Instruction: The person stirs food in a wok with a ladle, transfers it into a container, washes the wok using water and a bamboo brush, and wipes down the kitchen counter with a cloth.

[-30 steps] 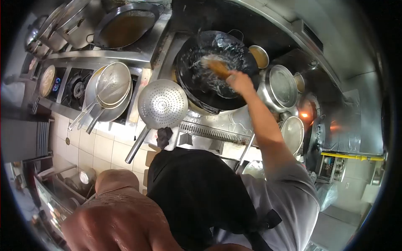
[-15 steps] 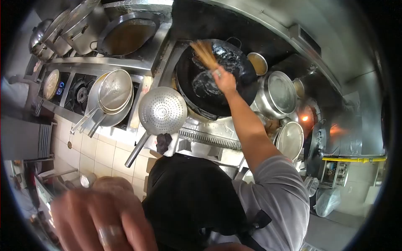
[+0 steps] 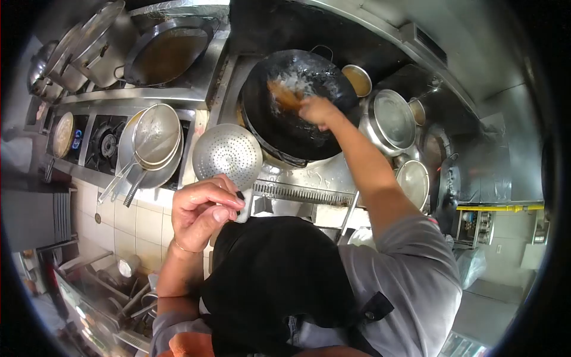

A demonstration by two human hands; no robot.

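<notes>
I am viewing a commercial-type kitchen: a large wok (image 3: 260, 128) is sitting in a steel range (image 3: 324, 175), a blue flame (image 3: 77, 140) is burning beside a pan (image 3: 62, 135), pots (image 3: 98, 53) and strainers (image 3: 156, 134) are crowding nearby, and pale tiles (image 3: 123, 220) are covering the floor.

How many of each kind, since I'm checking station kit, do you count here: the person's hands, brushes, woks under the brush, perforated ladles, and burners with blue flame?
Left hand and right hand: 2
Brush: 1
Wok under it: 1
Perforated ladle: 1
Blue-flame burner: 1
Total: 6
</notes>
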